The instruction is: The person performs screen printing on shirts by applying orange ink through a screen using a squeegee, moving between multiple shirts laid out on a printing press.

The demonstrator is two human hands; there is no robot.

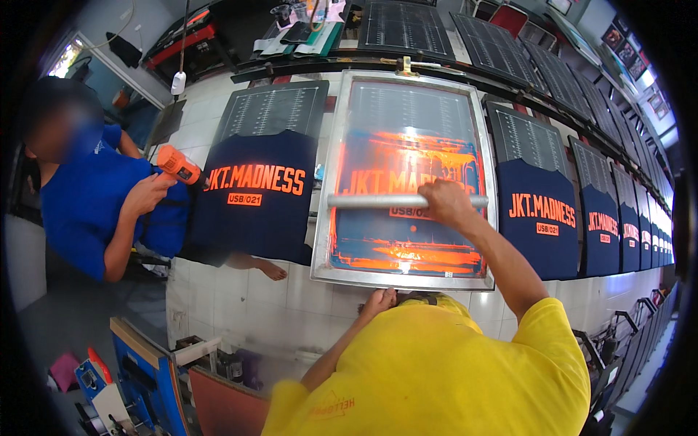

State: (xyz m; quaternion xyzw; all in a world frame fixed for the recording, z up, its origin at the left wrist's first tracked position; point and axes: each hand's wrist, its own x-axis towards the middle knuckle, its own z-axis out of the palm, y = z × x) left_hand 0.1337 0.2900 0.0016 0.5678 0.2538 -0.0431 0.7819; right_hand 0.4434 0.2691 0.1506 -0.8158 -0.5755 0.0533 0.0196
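Note:
My right hand (445,205) is closed over the long grey bar of a squeegee (382,202), which lies across a screen-printing frame (331,145). Bright orange ink (407,254) is smeared on the mesh above and below the bar. Through the mesh, orange lettering shows on dark fabric. Close to the frame's near edge, my left hand (379,299) has its fingers curled; what they hold, if anything, is hidden. To the left of the frame, a dark navy shirt (254,218) with orange print lies on a black board (273,109).
At the left, a person in blue (91,203) points an orange heat gun (178,166) at the navy shirt. Several printed shirts on boards run off to the right, the nearest shirt (538,247) beside the frame. More black boards (403,29) line the far side.

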